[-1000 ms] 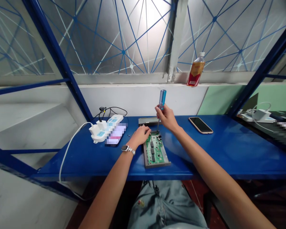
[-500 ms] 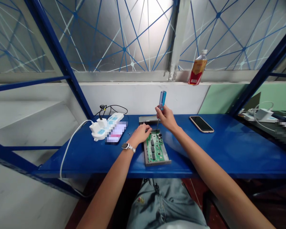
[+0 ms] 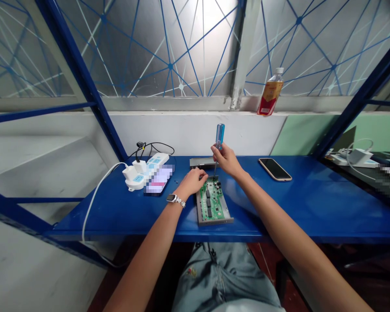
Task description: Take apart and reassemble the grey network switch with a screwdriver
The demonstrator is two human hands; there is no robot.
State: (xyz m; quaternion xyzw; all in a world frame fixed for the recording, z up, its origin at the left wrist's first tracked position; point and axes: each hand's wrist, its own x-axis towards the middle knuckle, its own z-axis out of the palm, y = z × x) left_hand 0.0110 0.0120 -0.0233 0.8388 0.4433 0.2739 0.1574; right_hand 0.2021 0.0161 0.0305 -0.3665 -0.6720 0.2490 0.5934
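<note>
A green circuit board (image 3: 212, 200) lies in an open grey metal casing (image 3: 216, 221) near the front of the desk. At the casing's far left corner, my left hand (image 3: 192, 181) is closed on the edge, its fingertips partly hidden. My right hand (image 3: 228, 159) grips a screwdriver (image 3: 220, 135) with a clear blue handle, held nearly upright. Its shaft points down at the far end of the board; the exact contact of the tip is too small to make out. Just behind lies a flat grey metal cover (image 3: 202, 162), partly hidden by my hands.
Left on the blue desk (image 3: 247, 227) are a white power strip (image 3: 156, 161) with plugs and cables, and a phone (image 3: 159, 180) with a lit screen. Another phone (image 3: 274, 169) lies to the right. A drink bottle (image 3: 270, 93) stands on the ledge behind.
The screwdriver handle has tilted very slightly to the left in my right hand. My left hand and the board stay in place.
</note>
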